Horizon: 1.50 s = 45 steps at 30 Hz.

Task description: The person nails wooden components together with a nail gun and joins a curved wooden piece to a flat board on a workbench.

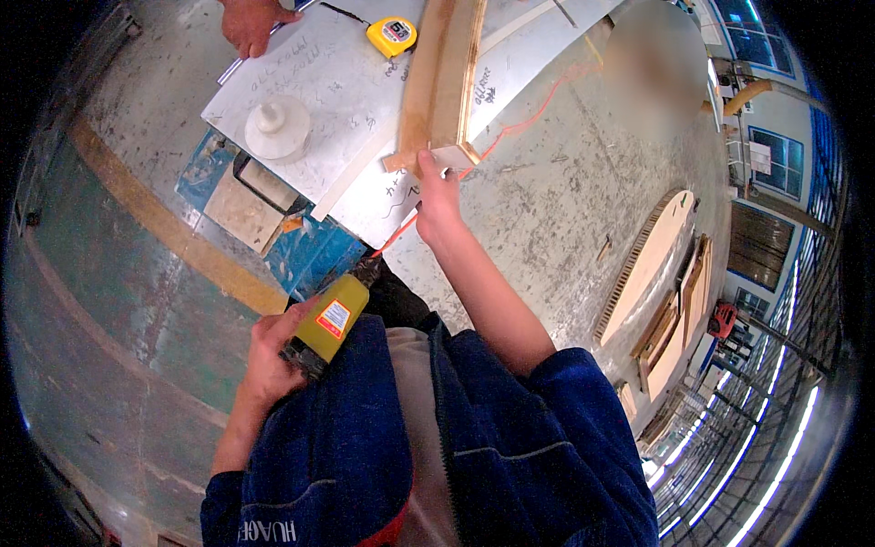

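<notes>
My left hand (270, 357) is wrapped round a yellow-green corded power tool (334, 319), held low in front of my jacket. An orange cord (397, 235) runs from the tool's black end; its working tip cannot be made out. With my right hand (439, 196) I grip the near end of a long curved brown wooden piece (428, 91), thumb on top and fingers partly hidden beneath. This piece lies over a white-topped table (351, 82) and extends out of view at the top.
On the tabletop are a yellow tape measure (392, 36) and a squat white bottle (276, 128). Another person's hand (255, 25) rests by a metal rod at the far left. Below is a blue stand (314, 253). Wooden panels (649, 264) lie on the floor at right.
</notes>
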{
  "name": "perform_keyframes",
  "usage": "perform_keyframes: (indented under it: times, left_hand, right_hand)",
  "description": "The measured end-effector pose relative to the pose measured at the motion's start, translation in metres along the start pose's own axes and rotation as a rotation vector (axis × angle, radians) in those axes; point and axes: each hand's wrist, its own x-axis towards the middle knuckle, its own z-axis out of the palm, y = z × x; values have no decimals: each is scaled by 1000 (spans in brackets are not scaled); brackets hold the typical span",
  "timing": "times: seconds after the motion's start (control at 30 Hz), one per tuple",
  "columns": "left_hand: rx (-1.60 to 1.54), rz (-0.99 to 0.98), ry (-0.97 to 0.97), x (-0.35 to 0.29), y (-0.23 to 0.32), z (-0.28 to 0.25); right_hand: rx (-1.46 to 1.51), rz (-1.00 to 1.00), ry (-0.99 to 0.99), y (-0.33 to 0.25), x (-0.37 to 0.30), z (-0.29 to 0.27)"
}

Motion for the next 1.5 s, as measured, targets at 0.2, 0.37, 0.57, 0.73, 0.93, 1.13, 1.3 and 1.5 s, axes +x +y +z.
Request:
perform_keyframes:
  times: [0.2,0.37,0.57,0.73,0.93,1.13,1.3,1.5]
  left_hand:
    - [2,-89,-3,-6,-9,6]
    - [82,20,38,1,-7,9]
    - [73,71,43,14,3,10]
    - [125,7,8,9,1,7]
    - [35,-170,110,-33,-42,16]
    - [-2,-349,70,-36,-42,16]
    - [38,-298,90,-46,-54,15]
    - [37,-241,143,-54,-65,23]
  right_hand:
    - [-105,-31,-16,-1,-3,-8]
    - [-94,-152,-50,-3,-2,13]
    - [-76,-90,-227,-7,-1,-1]
    - [-54,76,-172,-8,-5,-13]
    - [197,-57,-353,9,10,-29]
    - [228,-102,-252,6,13,-20]
    - [94,-134,-294,10,21,-25]
    - [247,-24,-328,-3,11,-27]
